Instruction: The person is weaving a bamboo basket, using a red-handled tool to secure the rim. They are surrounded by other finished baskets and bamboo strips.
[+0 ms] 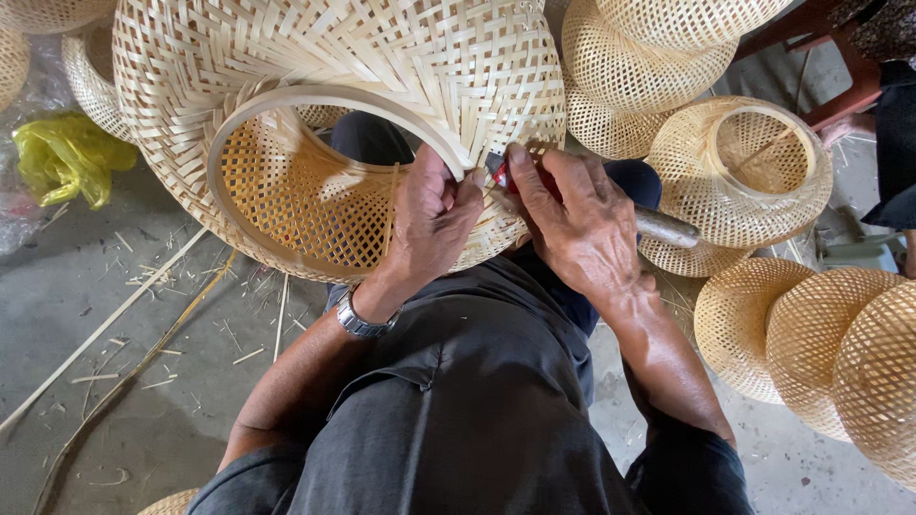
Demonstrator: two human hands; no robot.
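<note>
Round woven bamboo basket (334, 105) tilted on lap.

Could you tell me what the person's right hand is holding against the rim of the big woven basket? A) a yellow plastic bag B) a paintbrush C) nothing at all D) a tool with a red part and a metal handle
D: the right hand grips a tool with a red part by the fingers and a metal handle sticking out, its front end at the rim of the woven basket, which the left hand steadies.

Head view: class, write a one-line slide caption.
Left hand grips woven bamboo basket rim; right hand works a red-handled tool there.
</note>
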